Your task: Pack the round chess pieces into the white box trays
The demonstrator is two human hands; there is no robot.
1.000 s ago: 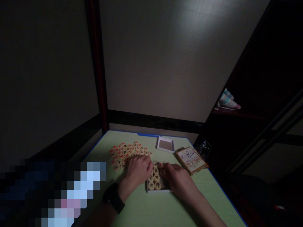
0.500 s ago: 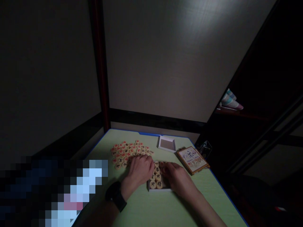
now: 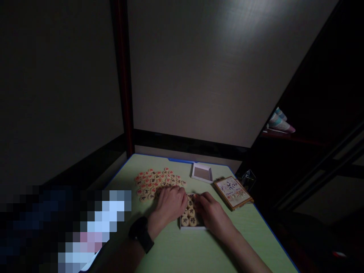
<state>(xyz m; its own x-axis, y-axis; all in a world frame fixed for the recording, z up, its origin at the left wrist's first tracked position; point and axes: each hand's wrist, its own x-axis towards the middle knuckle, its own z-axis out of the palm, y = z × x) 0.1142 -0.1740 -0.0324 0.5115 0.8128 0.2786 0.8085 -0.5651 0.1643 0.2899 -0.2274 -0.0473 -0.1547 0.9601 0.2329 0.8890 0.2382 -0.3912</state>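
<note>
A shallow white box [image 3: 194, 228] stands on the table with round wooden Chinese chess pieces [image 3: 192, 221] laid in rows along its left side, black characters up. My left hand [image 3: 173, 201], with a black watch on its wrist, is curled over the box's left edge; its fingertips are hidden. Inside the right part of the box, my right hand [image 3: 212, 212] has thumb and fingers pinched together at a chess piece near the far wall, mostly covered by the fingers. Many more loose pieces [image 3: 153, 181], red and black, lie in a cluster beyond my left hand.
At the back of the green table [image 3: 170, 250] lies a white box lid [image 3: 201, 173]. A wood-framed case with Chinese writing [image 3: 231, 191] sits at the right edge, beside a dark shiny packet [image 3: 247, 179]. Walls close in behind and to the left.
The view has shifted slightly, so everything sits a little further right. Both hands stay at the box, with only small movement of the right fingers.
</note>
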